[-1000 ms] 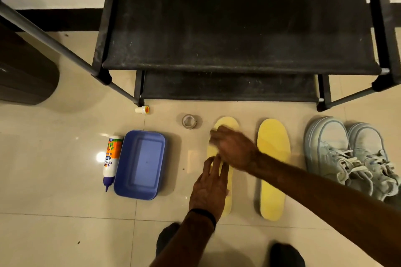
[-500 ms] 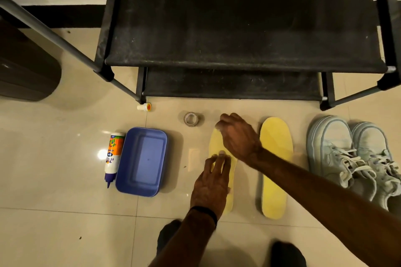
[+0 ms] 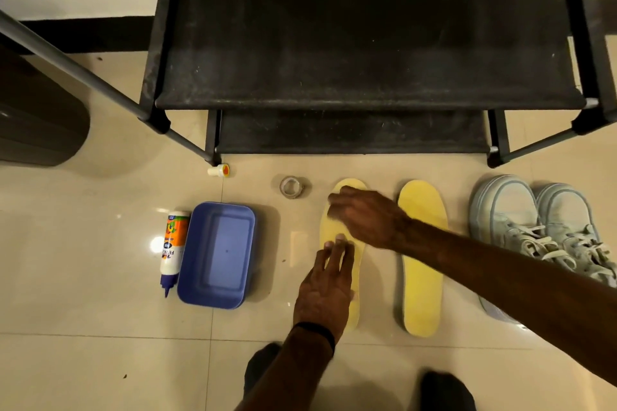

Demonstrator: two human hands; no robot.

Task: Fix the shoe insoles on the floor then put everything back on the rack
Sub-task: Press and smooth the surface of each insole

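Observation:
Two yellow insoles lie side by side on the floor tiles in front of the black shoe rack (image 3: 367, 43). My left hand (image 3: 329, 290) lies flat on the lower half of the left insole (image 3: 334, 230), fingers together. My right hand (image 3: 364, 213) hovers or presses over that insole's toe part, fingers curled down, nothing gripped. The right insole (image 3: 421, 257) lies untouched. A pair of pale blue-grey sneakers (image 3: 534, 237) stands to its right. A glue bottle (image 3: 173, 243) lies at the left, its cap (image 3: 219, 170) off by the rack's leg.
A blue plastic tray (image 3: 217, 253) sits beside the glue bottle. A clear tape roll (image 3: 291, 187) lies near the left insole's toe. A dark bin (image 3: 33, 117) stands at the far left. My feet (image 3: 444, 390) are at the bottom edge.
My right hand has slid up the left insole from its middle toward the toe. My left hand has stayed flat on the lower half.

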